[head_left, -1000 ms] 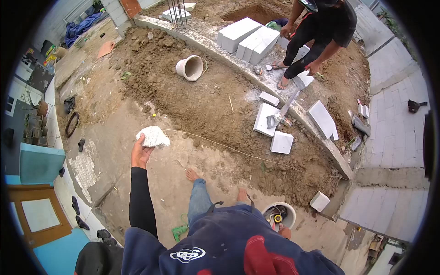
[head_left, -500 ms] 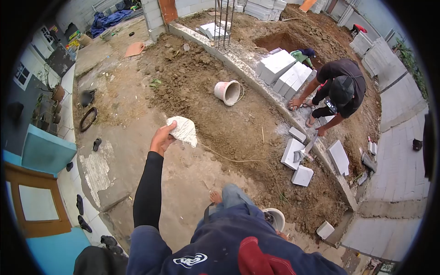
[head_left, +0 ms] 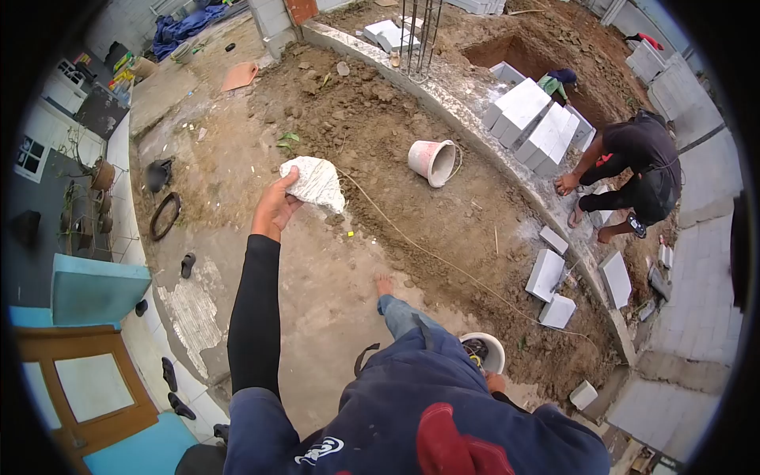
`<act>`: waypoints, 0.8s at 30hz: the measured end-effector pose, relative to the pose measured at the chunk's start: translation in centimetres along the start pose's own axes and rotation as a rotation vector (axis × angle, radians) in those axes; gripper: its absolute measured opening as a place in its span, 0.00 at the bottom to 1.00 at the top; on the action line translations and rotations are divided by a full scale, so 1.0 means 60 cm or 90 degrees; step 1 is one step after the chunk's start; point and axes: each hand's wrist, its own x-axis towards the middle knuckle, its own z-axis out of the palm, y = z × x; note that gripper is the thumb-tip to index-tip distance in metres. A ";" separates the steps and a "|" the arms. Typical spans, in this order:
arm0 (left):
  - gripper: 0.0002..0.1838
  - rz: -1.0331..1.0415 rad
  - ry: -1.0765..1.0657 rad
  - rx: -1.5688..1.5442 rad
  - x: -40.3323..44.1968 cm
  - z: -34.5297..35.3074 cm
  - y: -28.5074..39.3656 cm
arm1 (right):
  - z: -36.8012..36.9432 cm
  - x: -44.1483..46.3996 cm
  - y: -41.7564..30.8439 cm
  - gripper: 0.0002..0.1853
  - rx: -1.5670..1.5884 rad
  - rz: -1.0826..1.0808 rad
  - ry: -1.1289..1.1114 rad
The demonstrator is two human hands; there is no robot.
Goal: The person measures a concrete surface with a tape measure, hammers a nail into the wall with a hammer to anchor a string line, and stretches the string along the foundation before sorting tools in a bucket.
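My left hand (head_left: 277,204) is closed on a flat white bundle of string (head_left: 313,184), thumb on top, held out in front of me above the ground. A thin string (head_left: 443,252) runs from it across the dirt to the right. Low beside my right hip, my right hand (head_left: 495,383) is at the edge of a white bucket (head_left: 492,354) and appears to grip it. Its fingers are partly hidden by my body. Dark things and something yellow lie inside that bucket.
A second bucket (head_left: 432,162) lies tipped on the dirt. Beyond it runs a low concrete beam (head_left: 475,131) with upright rebar (head_left: 419,39). White blocks (head_left: 546,273) lie near a crouching co-worker (head_left: 641,158). Another person (head_left: 558,81) is by a dug pit (head_left: 507,52).
My view has shifted and I have stepped forward, the white bucket moving along with me. The string bundle stays in my left hand. The co-worker has shifted posture, one arm now out of sight.
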 end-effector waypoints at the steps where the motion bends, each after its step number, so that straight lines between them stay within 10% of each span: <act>1: 0.26 -0.007 0.006 -0.014 0.024 -0.016 0.022 | -0.021 -0.003 -0.034 0.31 -0.009 0.010 -0.001; 24: 0.23 0.045 -0.083 -0.055 0.580 -0.362 0.455 | -0.222 0.130 -0.788 0.30 0.100 0.106 0.131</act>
